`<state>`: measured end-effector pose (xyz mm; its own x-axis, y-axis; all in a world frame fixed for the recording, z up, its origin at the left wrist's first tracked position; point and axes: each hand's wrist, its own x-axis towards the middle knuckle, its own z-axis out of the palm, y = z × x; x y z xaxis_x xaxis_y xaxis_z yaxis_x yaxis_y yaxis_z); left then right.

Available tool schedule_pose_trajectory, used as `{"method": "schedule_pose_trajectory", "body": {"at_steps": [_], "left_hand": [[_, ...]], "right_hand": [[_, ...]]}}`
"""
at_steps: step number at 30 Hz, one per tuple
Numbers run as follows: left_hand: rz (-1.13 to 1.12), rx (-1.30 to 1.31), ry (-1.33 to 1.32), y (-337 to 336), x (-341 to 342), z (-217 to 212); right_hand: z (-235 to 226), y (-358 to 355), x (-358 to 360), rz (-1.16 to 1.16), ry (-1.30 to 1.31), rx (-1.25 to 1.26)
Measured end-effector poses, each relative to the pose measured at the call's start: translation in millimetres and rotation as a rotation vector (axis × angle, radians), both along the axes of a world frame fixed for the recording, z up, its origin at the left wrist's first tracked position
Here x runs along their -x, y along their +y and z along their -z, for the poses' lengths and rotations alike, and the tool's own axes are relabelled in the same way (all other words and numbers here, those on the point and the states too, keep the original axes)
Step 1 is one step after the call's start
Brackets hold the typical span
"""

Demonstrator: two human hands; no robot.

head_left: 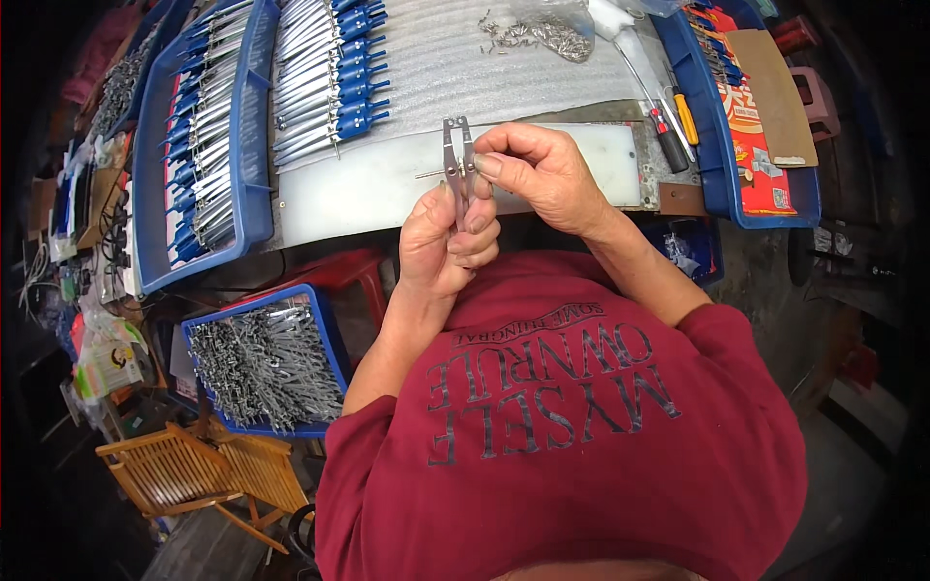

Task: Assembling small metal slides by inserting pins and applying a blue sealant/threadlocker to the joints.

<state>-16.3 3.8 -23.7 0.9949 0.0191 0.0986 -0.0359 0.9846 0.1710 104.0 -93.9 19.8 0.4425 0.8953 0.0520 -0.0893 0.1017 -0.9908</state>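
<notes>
In front of my chest, my left hand (441,237) is closed around the lower end of a plier-shaped metal part (450,145), which stands upright with two narrow arms pointing away from me. A thin metal pin (427,175) juts out to its left side. From the right, my right hand (547,174) pinches with thumb and forefinger against the part's right arm, near a round pivot. Anything small between those fingertips is hidden. Just beyond lies the white board (339,184) along the bench's near edge.
Blue-and-silver tools (354,73) lie in a row at back left, beside a blue tray (254,184) of similar ones. Small metal pins (567,41) spill from a bag. Screwdrivers (686,118) lie right, near another blue tray (717,174). A blue bin (339,353) holds metal parts.
</notes>
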Motion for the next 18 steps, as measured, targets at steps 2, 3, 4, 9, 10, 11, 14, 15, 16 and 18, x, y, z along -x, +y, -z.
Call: {"method": "schedule_pose_trajectory", "body": {"at_steps": [2, 3, 4, 9, 10, 11, 14, 15, 16, 18], "left_hand": [[-0.007, -0.020, 0.018, -0.8, 0.6, -1.4], [-0.014, -0.039, 0.035, -1.1, 0.7, -1.7], [-0.015, -0.039, 0.035, -0.7, 0.5, -1.4], [0.002, -0.046, 0.012, 0.6, 0.5, -2.9], [0.002, -0.044, 0.011, 0.5, 0.5, -3.3], [-0.002, -0.069, 0.016, 0.4, 0.5, -3.6], [-0.030, -0.128, 0.054, 0.0, 0.9, -7.0], [-0.056, -0.165, 0.089, -0.5, 1.2, -9.0], [-0.056, -0.164, 0.089, -1.1, 1.6, -10.8], [-0.136, -0.275, 0.157, -3.0, 1.7, -14.5]], "right_hand": [[0.2, -0.9, -0.9, -0.016, 0.001, 0.002], [0.5, -1.4, -0.5, -0.016, 0.001, 0.003], [0.7, -1.6, 0.5, 0.020, -0.019, 0.008], [4.3, -3.7, -2.4, 0.121, -0.123, 0.052], [4.0, -3.7, -2.9, 0.152, -0.141, 0.027], [3.6, -3.9, -3.2, 0.183, -0.159, 0.003], [2.4, -6.8, -3.2, 0.222, -0.249, -0.026], [0.7, -8.8, -2.1, 0.223, -0.250, -0.025], [-1.9, -11.1, 0.6, 0.235, -0.269, 0.026], [-8.1, -14.2, 5.6, 0.247, -0.288, 0.077]]}}
